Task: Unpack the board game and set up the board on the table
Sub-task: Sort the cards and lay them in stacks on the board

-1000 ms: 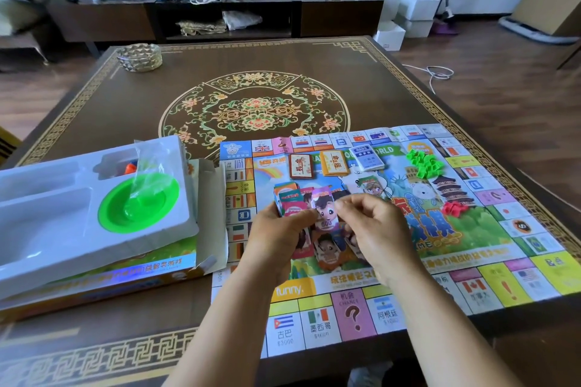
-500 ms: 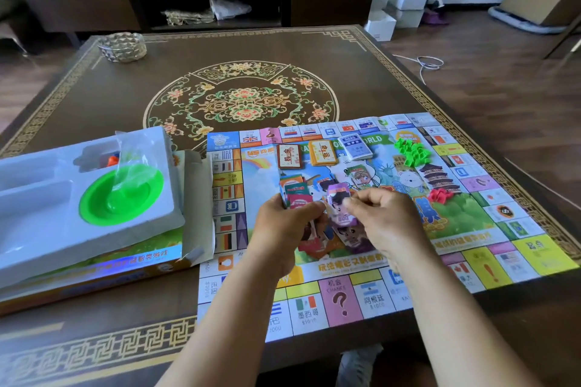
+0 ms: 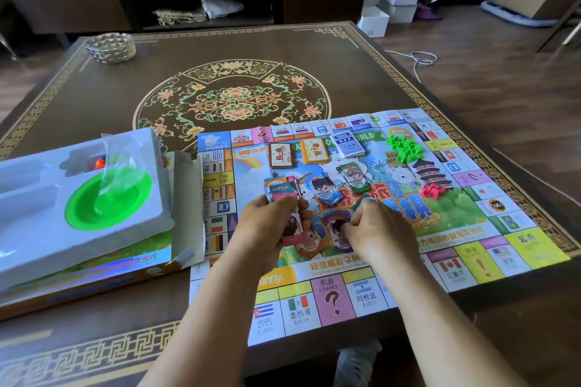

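The unpacking looked mostly done: the game board [image 3: 377, 207] lay unfolded flat at the near right of the table [image 3: 220, 50], its near edge hanging a little past the table's front, and on it were three card decks [image 3: 314, 151] in a row toward the far side, a heap of green houses [image 3: 404, 145], a smaller heap of red pieces [image 3: 433, 191] and two low stacks of play money [image 3: 341, 188]. What seemed left was sorting the notes in hand. To the left of the board sat the game box [image 3: 94, 270], with the white plastic tray [image 3: 81, 220] resting on top, a green dish [image 3: 108, 199] and a crumpled clear bag in its well, so some bits were apparently not yet out. The left hand [image 3: 270, 229] was clamped on a fanned stack of notes [image 3: 281, 195]; the right hand [image 3: 377, 229], close beside it, pinched down on notes lying on the board's middle. The table was dark brown with a floral medallion and gilt fret border, a small woven basket [image 3: 110, 47] at its far left corner. Beyond stood a low dark cabinet, cluttered with cables, on a wooden floor.
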The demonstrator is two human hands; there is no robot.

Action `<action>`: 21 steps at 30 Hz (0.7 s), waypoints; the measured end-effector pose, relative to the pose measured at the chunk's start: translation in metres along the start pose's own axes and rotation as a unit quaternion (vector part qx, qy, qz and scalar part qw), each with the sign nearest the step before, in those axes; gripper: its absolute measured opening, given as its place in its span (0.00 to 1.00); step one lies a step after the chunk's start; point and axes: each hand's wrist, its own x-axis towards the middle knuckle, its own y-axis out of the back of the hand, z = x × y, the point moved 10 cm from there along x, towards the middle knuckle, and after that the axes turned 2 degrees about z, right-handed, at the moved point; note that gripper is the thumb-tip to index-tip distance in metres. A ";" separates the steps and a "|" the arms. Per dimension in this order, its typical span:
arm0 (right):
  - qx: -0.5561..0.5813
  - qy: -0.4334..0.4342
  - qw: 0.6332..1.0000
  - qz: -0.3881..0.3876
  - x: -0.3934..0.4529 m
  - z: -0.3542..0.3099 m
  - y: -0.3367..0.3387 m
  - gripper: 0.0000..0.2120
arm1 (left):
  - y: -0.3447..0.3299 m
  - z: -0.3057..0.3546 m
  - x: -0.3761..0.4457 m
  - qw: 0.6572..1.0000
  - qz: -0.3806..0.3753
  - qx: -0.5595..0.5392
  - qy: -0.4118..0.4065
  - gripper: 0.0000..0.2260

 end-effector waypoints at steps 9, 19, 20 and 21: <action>0.028 0.089 0.996 0.012 -0.005 -0.020 0.004 0.12 | -0.010 -0.002 -0.003 0.999 -0.049 0.006 0.011 0.08; 0.247 0.073 0.966 -0.030 -0.010 -0.035 0.000 0.07 | -0.006 -0.003 -0.002 1.000 -0.021 0.018 -0.012 0.05; 0.272 0.065 0.959 -0.040 -0.010 -0.037 -0.004 0.08 | -0.007 -0.003 -0.002 1.000 -0.018 0.016 -0.013 0.04; 0.291 0.056 0.954 -0.045 -0.010 -0.038 -0.007 0.07 | -0.007 -0.003 -0.002 1.000 -0.016 0.014 -0.014 0.03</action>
